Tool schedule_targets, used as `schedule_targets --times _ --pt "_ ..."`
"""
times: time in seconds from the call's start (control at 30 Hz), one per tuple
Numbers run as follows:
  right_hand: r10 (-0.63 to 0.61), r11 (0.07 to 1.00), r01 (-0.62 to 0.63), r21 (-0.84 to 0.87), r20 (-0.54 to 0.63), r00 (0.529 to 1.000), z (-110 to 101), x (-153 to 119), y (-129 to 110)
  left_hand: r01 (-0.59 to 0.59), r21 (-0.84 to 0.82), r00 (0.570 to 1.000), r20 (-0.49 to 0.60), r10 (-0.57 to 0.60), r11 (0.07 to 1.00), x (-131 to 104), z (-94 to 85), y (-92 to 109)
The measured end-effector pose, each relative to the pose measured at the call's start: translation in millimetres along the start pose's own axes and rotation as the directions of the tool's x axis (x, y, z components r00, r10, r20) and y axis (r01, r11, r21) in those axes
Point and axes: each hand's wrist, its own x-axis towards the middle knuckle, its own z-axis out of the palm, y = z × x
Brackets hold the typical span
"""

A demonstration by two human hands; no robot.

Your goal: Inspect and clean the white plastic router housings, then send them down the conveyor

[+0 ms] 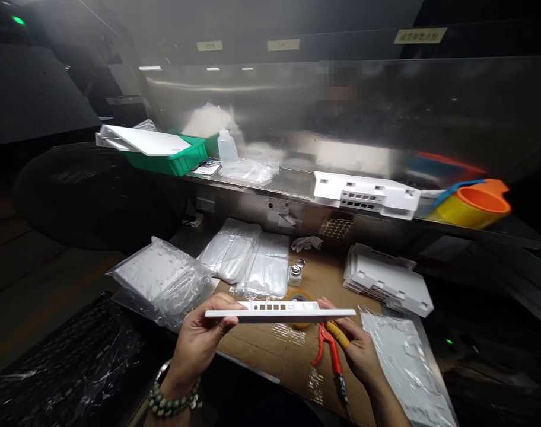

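A white plastic housing panel [279, 317] is held edge-on in front of me, its row of square port cut-outs facing up. My left hand [203, 332] grips its left end, thumb below and fingers behind. At the right end, my right hand [353, 341] holds the same panel; one finger wears a yellow cover. Below the panel, close to my right hand, a red air blow gun [330, 350] lies on the cardboard [261, 350]. A roll of yellow tape [299, 295] is partly hidden behind the panel.
White panels [381, 276] are stacked at right, above a bagged panel [408, 362]. Clear plastic bags [266, 261] and bagged panels [159, 279] lie left. The shelf carries a green bin [185, 159], squeeze bottle [227, 147], white panel [392, 196] and tape rolls [473, 204].
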Motion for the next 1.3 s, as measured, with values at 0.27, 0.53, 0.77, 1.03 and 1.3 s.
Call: schedule_targets --times 0.27,0.53,0.77,1.03,1.3 --pt "-0.003 1.000 0.003 0.002 0.012 1.000 4.9 -5.0 10.7 0.039 0.025 0.999 0.025 -0.040 0.999 -6.8 -1.1 -6.0" --pt "-0.522 0.816 0.560 -0.146 0.231 0.821 32.2 -6.0 5.4 0.476 -0.734 0.671 -0.053 -0.740 0.484 -33.7 -29.5 -42.5" --pt "0.090 0.623 0.049 -0.780 0.133 0.987 55.5 52.9 71.0 0.442 -0.862 0.683 0.144 -0.716 0.248 -46.8 -70.2 -66.7" --pt "0.227 0.513 -0.120 -0.850 -0.001 0.974 75.1 80.5 110.3 0.239 -0.920 0.860 0.052 -0.507 0.312 -10.1 -48.8 -25.3" --pt "-0.124 0.870 0.120 -0.477 0.025 0.992 73.0 40.8 14.9 0.258 -0.914 0.837 0.049 -0.546 0.314 2.9 -33.9 -7.1"
